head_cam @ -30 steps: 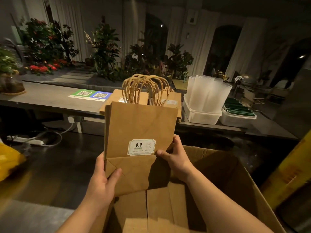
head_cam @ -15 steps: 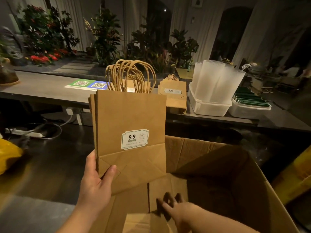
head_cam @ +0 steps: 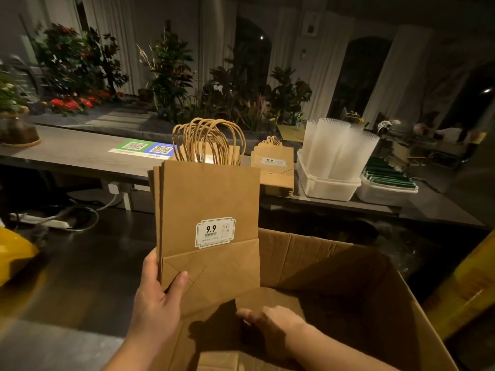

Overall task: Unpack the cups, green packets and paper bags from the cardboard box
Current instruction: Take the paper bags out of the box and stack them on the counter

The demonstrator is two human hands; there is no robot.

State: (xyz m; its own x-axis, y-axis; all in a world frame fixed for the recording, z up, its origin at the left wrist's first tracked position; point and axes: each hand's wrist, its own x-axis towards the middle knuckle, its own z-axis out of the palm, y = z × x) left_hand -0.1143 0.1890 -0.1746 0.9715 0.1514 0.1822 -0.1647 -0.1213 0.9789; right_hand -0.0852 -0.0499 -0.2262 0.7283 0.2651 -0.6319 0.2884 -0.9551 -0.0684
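My left hand [head_cam: 155, 298] grips the lower left corner of a stack of flat brown paper bags [head_cam: 211, 204] with twisted handles and a "9.9" label, held upright above the open cardboard box [head_cam: 334, 266]. My right hand [head_cam: 267, 322] reaches down inside the box with relaxed fingers near its bottom, holding nothing. On the table behind lie more paper bags [head_cam: 276, 167], stacks of clear cups [head_cam: 337, 148] in a white tub [head_cam: 326, 186], and green packets [head_cam: 388, 178] in a second white tub [head_cam: 383, 194].
A long grey table [head_cam: 67, 156] carries a QR-code sheet [head_cam: 144, 149]. Plants and red flowers line the back. Cables and a power strip [head_cam: 51, 222] lie on the dark floor. Yellow objects sit at the left [head_cam: 13, 253] and right [head_cam: 466, 285] edges.
My right hand let go of the bags and dropped into the box. My left hand now holds the stack alone, shifted slightly left.
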